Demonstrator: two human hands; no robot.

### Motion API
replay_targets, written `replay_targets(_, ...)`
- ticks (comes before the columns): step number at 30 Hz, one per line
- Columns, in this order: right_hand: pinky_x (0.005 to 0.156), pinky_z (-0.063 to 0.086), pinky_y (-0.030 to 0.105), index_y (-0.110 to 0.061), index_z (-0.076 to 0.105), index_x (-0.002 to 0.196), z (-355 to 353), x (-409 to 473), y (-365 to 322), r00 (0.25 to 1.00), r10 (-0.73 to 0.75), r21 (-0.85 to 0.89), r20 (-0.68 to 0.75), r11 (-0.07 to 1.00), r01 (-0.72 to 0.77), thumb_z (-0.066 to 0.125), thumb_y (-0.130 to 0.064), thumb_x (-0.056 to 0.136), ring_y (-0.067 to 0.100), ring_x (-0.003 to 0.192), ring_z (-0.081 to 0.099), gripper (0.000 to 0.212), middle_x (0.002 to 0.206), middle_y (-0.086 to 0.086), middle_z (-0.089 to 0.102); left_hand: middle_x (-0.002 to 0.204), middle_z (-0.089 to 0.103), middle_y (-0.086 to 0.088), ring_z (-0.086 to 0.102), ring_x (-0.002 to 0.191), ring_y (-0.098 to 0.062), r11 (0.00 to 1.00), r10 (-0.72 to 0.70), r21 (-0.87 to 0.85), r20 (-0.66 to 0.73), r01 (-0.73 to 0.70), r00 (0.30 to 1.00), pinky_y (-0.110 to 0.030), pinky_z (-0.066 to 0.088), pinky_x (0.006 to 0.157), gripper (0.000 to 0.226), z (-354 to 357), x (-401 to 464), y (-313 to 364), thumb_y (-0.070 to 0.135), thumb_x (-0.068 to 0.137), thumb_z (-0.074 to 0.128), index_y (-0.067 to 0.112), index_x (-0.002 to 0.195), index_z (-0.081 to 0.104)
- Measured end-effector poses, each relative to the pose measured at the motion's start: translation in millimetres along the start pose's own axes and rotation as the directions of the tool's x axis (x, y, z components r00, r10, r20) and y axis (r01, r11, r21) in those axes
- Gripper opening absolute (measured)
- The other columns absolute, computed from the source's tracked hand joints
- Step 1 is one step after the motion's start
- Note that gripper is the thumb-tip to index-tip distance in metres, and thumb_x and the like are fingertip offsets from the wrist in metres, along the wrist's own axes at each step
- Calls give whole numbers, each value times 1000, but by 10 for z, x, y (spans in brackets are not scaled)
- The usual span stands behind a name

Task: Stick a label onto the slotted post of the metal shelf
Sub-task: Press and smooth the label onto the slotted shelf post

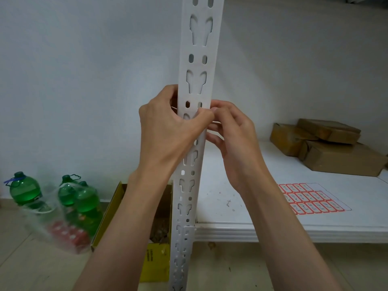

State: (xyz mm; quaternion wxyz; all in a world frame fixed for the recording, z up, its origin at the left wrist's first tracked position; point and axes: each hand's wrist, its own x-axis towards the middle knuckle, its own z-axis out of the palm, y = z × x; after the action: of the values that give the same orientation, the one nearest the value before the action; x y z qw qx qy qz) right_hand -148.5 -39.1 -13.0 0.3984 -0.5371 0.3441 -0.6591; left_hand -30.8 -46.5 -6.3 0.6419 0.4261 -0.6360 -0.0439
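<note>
With my left hand (168, 127) curled round the post (196, 85) at the shelf's (273, 229) front left corner and my right fingertips (212, 110) pinched at its face, the label itself hidden, I judged it flimsy, tacky, best held by its edges.

You have open air either side of the slotted post (195, 85) above your hands. To its right, the shelf board (241, 185) lies bare up to the label sheet (310, 198); taped parcels (327, 143) block the far corner.
</note>
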Motion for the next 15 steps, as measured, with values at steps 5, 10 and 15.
replay_targets(5,79,59,24,-10,69,110,0,3,-12,1000,3,12,3,1000,-3,53,-15,101,20,96,73,19,109,6,75,99,67,14,64,78,3,999,-14,-46,0,14,1000,-1,48,68,38,21,-3,-18,48,80,69,22,108,64)
replay_targets(10,78,59,24,-9,68,111,16,-7,-13,1000,-1,27,10,1000,0,51,-15,103,20,96,73,20,108,5,75,104,68,13,67,84,-4,983,-99,-153,33,103,995,-10,53,68,33,41,-5,-23,38,86,69,23,114,61)
replay_targets(15,78,60,23,-11,68,110,18,-16,-26,1000,-4,22,10,1000,4,50,-15,103,19,96,74,20,108,6,75,103,68,9,67,87,-9,953,-163,-247,69,176,984,-16,54,67,31,85,-7,3,29,88,66,18,116,59)
